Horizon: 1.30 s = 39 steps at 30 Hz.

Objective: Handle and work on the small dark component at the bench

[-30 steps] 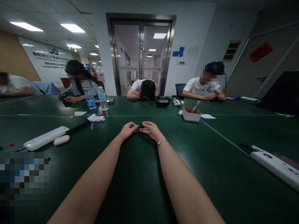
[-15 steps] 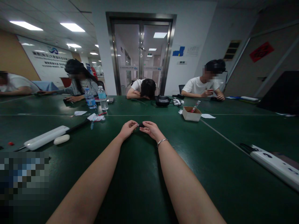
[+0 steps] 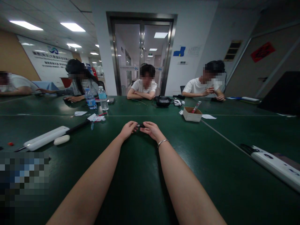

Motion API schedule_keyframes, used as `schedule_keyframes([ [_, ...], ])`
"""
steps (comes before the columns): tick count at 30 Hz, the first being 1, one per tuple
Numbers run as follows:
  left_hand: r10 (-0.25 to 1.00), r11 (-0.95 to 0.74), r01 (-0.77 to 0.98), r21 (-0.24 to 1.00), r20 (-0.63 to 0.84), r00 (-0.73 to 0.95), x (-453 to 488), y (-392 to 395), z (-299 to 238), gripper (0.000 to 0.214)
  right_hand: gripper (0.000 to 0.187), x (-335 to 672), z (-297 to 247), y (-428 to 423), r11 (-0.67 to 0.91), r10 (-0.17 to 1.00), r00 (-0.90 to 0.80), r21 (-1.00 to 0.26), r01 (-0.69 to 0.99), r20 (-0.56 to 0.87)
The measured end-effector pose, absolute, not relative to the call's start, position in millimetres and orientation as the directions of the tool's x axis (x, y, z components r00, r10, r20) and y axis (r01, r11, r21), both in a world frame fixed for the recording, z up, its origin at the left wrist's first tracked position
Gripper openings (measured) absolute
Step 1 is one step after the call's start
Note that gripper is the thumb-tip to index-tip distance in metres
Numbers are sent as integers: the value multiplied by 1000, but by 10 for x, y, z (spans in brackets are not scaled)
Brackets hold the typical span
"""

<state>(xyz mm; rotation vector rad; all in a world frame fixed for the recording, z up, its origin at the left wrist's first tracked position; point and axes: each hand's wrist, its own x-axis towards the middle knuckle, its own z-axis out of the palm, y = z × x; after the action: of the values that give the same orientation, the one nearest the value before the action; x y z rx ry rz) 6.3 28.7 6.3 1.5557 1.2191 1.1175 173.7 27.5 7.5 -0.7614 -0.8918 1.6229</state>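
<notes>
right hand (image 3: pixel 152 129) pinched on a small dark object (image 3: pixel 141 125), centre of frame; left hand (image 3: pixel 128 129) at its pale tip, whether gripping i cannot tell.
held between both, presumably for steadiness; right of centre, an open box (image 3: pixel 191 117) props a slim tool (image 3: pixel 197 106) aslant, likely keeping it handy.

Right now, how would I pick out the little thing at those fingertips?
Near the middle of the green table, find the right hand, with a bracelet at its wrist. It holds a small black piece. Unlike the box beyond, this is in hand, its silvery end toward the left hand.
</notes>
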Motion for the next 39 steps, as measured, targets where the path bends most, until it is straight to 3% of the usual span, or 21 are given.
schedule_keyframes([
  [5,967,-231,225,947,200,155,54,269,79,31,10,1744,80,274,-143,976,-214,-859,-491,-40],
  [10,977,-191,247,950,160,141,59,247,100,33,11,1749,67,286,-141,973,-227,-860,-490,-30],
  [39,949,-281,227,933,235,208,90,230,94,27,10,1754,40,309,-144,970,-242,-862,-485,-26],
])
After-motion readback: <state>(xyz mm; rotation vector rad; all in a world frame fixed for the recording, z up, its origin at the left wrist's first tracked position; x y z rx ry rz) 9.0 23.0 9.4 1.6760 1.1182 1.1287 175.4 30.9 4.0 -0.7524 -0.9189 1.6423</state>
